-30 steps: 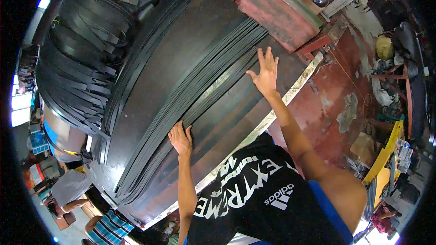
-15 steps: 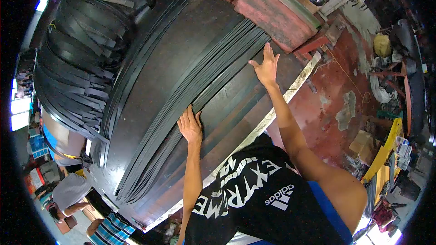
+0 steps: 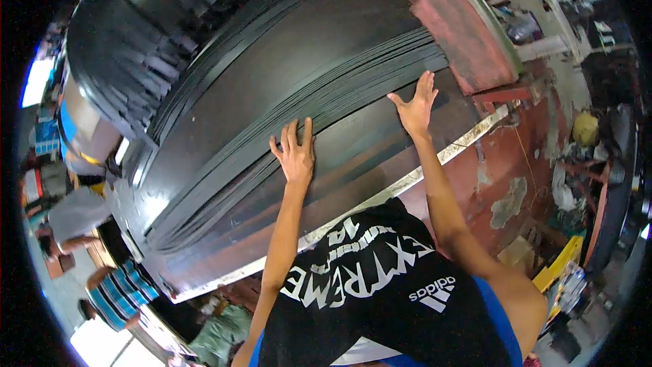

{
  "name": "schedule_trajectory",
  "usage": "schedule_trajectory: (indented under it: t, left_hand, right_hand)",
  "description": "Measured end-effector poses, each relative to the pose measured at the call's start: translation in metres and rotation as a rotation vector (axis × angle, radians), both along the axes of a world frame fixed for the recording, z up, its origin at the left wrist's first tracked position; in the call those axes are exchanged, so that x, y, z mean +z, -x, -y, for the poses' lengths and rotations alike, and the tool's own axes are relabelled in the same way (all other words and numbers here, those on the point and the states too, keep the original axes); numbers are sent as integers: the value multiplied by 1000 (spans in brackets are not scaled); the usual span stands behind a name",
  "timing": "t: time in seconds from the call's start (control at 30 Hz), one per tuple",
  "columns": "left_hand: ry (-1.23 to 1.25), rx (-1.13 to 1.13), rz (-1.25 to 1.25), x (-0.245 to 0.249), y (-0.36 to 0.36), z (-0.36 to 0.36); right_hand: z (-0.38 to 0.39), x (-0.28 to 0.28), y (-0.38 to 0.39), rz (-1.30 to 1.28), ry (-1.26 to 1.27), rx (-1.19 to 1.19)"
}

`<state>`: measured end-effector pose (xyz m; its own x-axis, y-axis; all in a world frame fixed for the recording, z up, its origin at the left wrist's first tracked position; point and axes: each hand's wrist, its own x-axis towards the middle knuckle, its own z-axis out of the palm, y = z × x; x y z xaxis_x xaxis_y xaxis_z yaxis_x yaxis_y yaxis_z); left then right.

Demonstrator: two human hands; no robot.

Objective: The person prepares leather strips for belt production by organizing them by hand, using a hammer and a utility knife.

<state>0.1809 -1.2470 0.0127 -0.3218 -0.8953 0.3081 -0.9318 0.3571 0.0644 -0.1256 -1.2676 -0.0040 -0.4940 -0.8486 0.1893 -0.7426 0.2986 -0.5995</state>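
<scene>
Bundle of dark strips [image 3: 370,81] spanning 8 to 1 o'clock on the tabletop [image 3: 299,41], the left hand [image 3: 297,158] splayed, grasping nothing, over its near edge just toward 9 o'clock, the right hand [image 3: 415,112] likewise splayed at 2 o'clock.

Just beyond the right fingers [image 3: 425,83] is a red, green-edged block [image 3: 465,34]; well to their right, a yellow bundle [image 3: 586,128] and a yellow bar [image 3: 558,266]. Well left of the left fingers [image 3: 293,137] are 2 people [image 3: 78,216], 1 in a striped shirt [image 3: 122,292].
</scene>
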Motion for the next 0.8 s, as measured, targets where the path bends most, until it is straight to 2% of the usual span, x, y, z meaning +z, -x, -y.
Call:
schedule_trajectory:
  t: [0.03, 0.13, 0.2, 0.27, 0.33, 0.37, 0.4, 0.43, 0.47, 0.53, 0.6, 0.67, 0.73, 0.8]
  left_hand:
    - [-23, 22, -78, 4, -8, -6]
    - [-110, 181, 8, 20, -62, -46]
    - [-157, 350, 76, 14, -115, -79]
    - [-202, 606, 110, 7, -156, -100]
    - [-284, 719, 116, 8, -180, -91]
    - [-375, 780, 131, 18, -183, -78]
    - [-268, 719, 159, 4, -192, -74]
    - [-274, 700, 142, 12, -190, -64]
    - [-203, 649, 122, 0, -197, -66]
    - [-69, 564, -87, -7, -210, -78]
    - [-113, 736, -40, 4, -216, -97]
    - [-105, 864, -191, -2, -233, -109]
    - [-49, 857, -275, -11, -253, -100]
    - [-117, 770, -196, -4, -259, -87]
  right_hand:
    - [1, -4, 1, -19, 12, 11]
    - [5, -6, 3, -38, -23, 4]
    - [5, -5, 0, -71, -6, -12]
    - [2, -3, -10, -139, 25, 65]
    - [-2, 6, -36, -71, 96, 199]
    - [-4, 12, -52, -146, 8, 247]
    - [-5, 15, -66, -227, -73, 301]
    - [-3, 10, -71, -258, 24, 318]
    - [-2, 12, -71, -232, -12, 295]
    - [-3, 5, -70, -270, -13, 279]
    - [-7, 3, -79, -313, -31, 276]
    - [-13, 12, -112, -337, 23, 408]
    - [-21, 22, -166, -350, -16, 559]
    - [-22, 19, -217, -379, -48, 658]
